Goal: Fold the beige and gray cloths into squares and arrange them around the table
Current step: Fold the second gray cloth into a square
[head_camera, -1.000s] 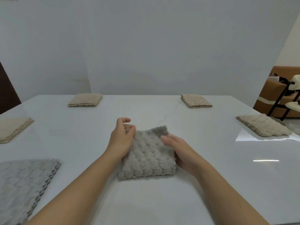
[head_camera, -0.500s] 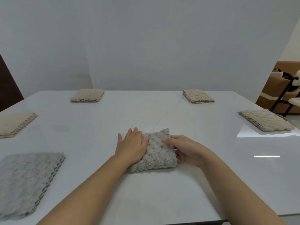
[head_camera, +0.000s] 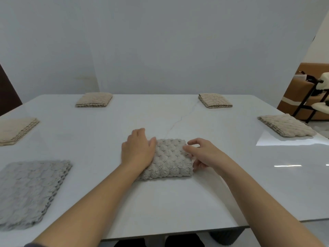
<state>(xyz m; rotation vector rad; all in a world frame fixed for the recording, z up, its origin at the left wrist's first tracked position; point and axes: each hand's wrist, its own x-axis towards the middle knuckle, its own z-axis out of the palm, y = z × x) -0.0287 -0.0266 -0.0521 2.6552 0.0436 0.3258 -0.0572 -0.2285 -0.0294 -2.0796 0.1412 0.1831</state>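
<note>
The white table (head_camera: 178, 202) fills the view. Taking its middle as the dial's centre, a flat gray cloth (head_camera: 30, 191) lies at 8 o'clock. Four folded beige cloths sit along the edges: the left beige cloth (head_camera: 16, 130) at 9 o'clock, the far-left beige cloth (head_camera: 94, 99) at 11, the far-right beige cloth (head_camera: 214, 100) at 1 and the right beige cloth (head_camera: 286, 127) at 3. The folded cloth (head_camera: 170, 159), grayish and square, lies at the centre between both hands. The left hand (head_camera: 138, 148) presses flat on its 9 o'clock side, fingers straight. The right hand (head_camera: 204, 154), fingers curled, seemingly pinches its 3 o'clock edge.
</note>
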